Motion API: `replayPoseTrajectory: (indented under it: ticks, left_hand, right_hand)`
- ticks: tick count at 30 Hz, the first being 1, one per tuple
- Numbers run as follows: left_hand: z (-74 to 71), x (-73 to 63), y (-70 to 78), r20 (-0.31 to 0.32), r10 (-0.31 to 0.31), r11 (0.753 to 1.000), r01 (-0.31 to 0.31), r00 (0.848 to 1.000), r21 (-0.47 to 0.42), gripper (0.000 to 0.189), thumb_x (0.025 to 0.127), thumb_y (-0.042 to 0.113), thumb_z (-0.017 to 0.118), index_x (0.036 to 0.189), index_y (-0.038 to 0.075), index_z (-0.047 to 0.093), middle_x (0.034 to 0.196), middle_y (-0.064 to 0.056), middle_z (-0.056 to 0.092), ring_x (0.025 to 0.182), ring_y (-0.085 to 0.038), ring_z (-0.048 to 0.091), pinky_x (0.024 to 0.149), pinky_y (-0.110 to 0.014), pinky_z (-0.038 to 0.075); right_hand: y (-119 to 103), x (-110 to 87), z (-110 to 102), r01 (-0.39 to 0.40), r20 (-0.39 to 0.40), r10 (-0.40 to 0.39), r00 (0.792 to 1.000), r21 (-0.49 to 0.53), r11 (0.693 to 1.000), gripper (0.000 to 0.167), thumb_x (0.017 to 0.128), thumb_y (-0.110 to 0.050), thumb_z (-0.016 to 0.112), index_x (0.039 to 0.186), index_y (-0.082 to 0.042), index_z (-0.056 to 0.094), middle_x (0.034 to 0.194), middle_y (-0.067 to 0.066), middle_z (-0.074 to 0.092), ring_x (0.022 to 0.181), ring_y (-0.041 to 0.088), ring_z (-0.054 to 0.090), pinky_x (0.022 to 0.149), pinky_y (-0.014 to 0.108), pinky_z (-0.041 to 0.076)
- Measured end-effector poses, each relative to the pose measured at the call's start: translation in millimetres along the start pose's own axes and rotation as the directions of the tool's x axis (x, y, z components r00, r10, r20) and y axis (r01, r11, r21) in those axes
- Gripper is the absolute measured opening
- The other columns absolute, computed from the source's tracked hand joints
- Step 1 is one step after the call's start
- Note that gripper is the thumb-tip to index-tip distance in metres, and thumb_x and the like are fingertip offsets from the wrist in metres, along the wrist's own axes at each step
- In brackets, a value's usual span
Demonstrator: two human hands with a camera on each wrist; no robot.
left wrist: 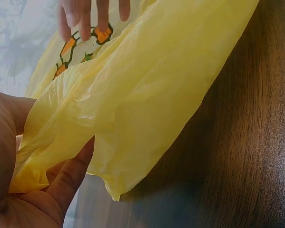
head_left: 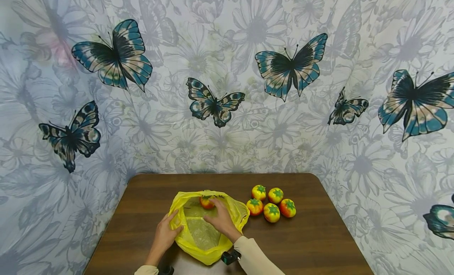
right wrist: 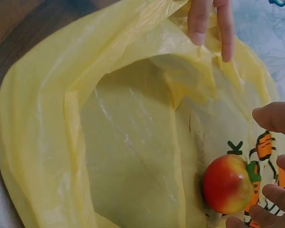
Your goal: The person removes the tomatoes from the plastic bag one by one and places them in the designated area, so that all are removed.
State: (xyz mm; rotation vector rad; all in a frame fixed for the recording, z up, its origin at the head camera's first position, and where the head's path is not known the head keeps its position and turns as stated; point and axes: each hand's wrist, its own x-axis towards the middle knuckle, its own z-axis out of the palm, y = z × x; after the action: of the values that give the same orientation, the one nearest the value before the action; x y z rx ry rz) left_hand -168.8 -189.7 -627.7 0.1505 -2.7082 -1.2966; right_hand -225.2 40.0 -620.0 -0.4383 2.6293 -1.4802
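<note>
A yellow plastic bag (head_left: 209, 243) lies with its mouth spread wide on the table. My left hand (head_left: 166, 232) grips the bag's left rim, the plastic bunched between thumb and fingers (left wrist: 71, 178). Inside, against the far wall with printed orange and black figures, sits one red-and-yellow tomato-like fruit (right wrist: 227, 184) with a green top. Over the opening reaches my right hand (head_left: 221, 220), its fingers spread beside that fruit and not closed round it. Several similar fruits (head_left: 271, 212) with green star-shaped tops stand grouped right of the bag.
Brown wood-grain table (head_left: 312, 243) extends under everything, with rounded far corners. Behind it rises a wall (head_left: 227, 149) with grey flowers and blue-black butterflies. A dark wrist device (head_left: 230, 257) sits at my right sleeve.
</note>
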Motion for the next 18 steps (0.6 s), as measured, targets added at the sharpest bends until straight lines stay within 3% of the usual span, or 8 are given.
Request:
replayPoseTrajectory:
  ticks: [11,18]
  left_hand:
    - [0.3,-1.9,2.0,-0.011,0.000,1.000,0.000,1.000,0.003,0.063,0.078,0.005,0.078,0.136,0.001,0.056,0.139,-0.028,0.052,0.128,-0.046,0.050,0.105,-0.059,0.042]
    - [2.1,-1.9,0.5,-0.001,-0.007,1.000,0.007,1.000,-0.003,0.063,0.077,0.005,0.079,0.136,0.001,0.057,0.139,-0.028,0.052,0.128,-0.046,0.051,0.105,-0.058,0.042]
  right_hand:
    - [1,15.8,13,-0.063,-0.039,0.061,0.997,-0.037,0.997,0.067,0.085,-0.025,0.074,0.144,-0.011,0.047,0.155,0.019,0.036,0.138,0.044,0.041,0.104,0.059,0.044]
    - [4,32.4,22,-0.019,-0.152,0.002,0.988,-0.114,0.993,0.066,0.079,-0.017,0.077,0.139,-0.007,0.051,0.148,0.018,0.045,0.129,0.041,0.049,0.098,0.053,0.050]
